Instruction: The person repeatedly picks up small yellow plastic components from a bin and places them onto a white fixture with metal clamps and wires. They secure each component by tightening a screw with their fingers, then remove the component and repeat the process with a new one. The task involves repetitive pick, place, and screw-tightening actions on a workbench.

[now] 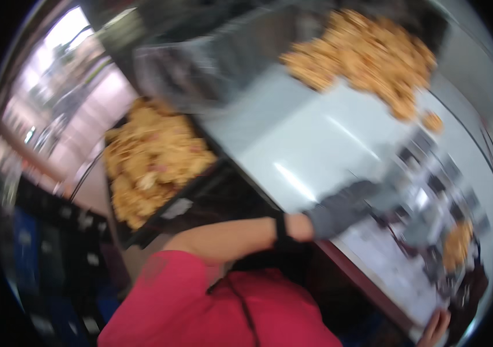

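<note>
My left hand (pixel 345 208), in a grey glove with a black band at the wrist, stretches out over the white table (pixel 293 150). Its fingertips blur into a spread of small grey, white and dark pieces (pixel 431 191), so I cannot make out whether anything is held. Among these lies a tan-yellow piece (pixel 458 246). At the lower right rim bare fingers (pixel 435 328) show by the table's corner, beside a dark maroon shape (pixel 471 295). They may be my right hand; most of that hand is cut off by the picture's edge.
A big heap of yellow-orange pieces (pixel 368 58) covers the table's far end. Left of the table, a black crate (pixel 165 222) is full of similar pieces (pixel 154 156). Crumpled clear plastic (pixel 200 69) hangs along the back. Dark and blue crates (pixel 56 254) stand lower left.
</note>
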Motion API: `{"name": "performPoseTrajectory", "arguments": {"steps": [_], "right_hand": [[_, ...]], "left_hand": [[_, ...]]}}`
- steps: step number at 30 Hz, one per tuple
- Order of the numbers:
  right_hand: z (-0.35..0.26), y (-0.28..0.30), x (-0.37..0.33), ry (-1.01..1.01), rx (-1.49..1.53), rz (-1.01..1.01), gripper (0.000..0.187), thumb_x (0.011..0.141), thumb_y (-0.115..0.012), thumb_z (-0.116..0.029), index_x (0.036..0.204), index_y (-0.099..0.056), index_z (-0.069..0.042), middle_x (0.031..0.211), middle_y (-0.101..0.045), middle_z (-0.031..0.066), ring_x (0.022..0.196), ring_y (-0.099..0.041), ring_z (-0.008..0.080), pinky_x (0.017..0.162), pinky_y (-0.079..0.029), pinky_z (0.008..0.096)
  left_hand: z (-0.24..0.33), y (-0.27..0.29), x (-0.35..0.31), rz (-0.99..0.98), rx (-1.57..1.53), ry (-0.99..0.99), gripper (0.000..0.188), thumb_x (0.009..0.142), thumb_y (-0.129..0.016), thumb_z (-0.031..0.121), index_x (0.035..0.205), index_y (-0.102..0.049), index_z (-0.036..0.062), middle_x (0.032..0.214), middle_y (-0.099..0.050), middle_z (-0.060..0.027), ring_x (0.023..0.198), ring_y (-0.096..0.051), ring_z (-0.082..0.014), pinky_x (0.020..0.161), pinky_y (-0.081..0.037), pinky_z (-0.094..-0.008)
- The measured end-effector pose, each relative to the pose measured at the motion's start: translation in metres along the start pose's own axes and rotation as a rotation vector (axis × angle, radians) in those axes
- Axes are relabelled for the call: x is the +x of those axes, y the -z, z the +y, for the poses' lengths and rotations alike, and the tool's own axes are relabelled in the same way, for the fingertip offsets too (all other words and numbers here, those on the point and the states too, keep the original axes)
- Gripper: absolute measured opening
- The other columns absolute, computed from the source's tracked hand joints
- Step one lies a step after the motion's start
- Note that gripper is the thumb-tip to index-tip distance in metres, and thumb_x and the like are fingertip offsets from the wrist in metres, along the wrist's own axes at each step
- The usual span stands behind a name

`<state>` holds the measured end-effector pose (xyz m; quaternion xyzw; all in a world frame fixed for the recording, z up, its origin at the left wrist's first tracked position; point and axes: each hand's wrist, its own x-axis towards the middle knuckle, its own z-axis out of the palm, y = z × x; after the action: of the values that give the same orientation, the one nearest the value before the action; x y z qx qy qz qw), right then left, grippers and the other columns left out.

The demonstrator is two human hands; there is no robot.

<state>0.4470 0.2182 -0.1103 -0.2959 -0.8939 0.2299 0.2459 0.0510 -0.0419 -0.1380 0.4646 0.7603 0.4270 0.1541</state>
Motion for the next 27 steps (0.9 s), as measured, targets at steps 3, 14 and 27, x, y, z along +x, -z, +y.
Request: {"name": "performPoseTrajectory", "arguments": {"steps": [3, 14, 27], "right_hand": [[-0.049, -0.009, -0.020, -0.462, 0.161, 0.164, 0.017, 0.096, -0.063, -0.010, 0.109, -0.060, 0.001, 0.107, -0.059, 0.0062, 0.101, -0.056, 0.0163, 0.092, -0.044, 0.0279], [-0.052, -0.021, -0.008, -0.175, 0.042, 0.240, 0.011, 0.090, -0.067, -0.006, 0.100, -0.068, -0.002, 0.098, -0.062, 0.0077, 0.093, -0.060, 0.0211, 0.082, -0.046, 0.0305], [-0.112, -0.060, 0.028, 0.100, -0.058, 0.044, 0.010, 0.086, -0.072, -0.011, 0.094, -0.067, -0.007, 0.090, -0.063, 0.0056, 0.089, -0.058, 0.0255, 0.082, -0.039, 0.0361]], "left_hand": [[-0.004, 0.017, -0.004, -0.009, -0.184, 0.030, 0.052, 0.103, -0.048, 0.031, 0.145, -0.040, 0.0011, 0.147, -0.042, -0.0219, 0.137, -0.042, -0.0352, 0.115, -0.033, -0.0370], [0.010, 0.028, -0.008, -0.032, -0.069, 0.102, 0.047, 0.105, -0.046, 0.023, 0.146, -0.041, 0.0005, 0.136, -0.054, -0.0153, 0.126, -0.051, -0.0243, 0.109, -0.038, -0.0347], [0.005, 0.029, -0.013, -0.008, -0.061, 0.136, 0.052, 0.105, -0.046, 0.021, 0.148, -0.036, -0.0041, 0.145, -0.047, -0.0197, 0.135, -0.045, -0.0260, 0.113, -0.034, -0.0354]]}}
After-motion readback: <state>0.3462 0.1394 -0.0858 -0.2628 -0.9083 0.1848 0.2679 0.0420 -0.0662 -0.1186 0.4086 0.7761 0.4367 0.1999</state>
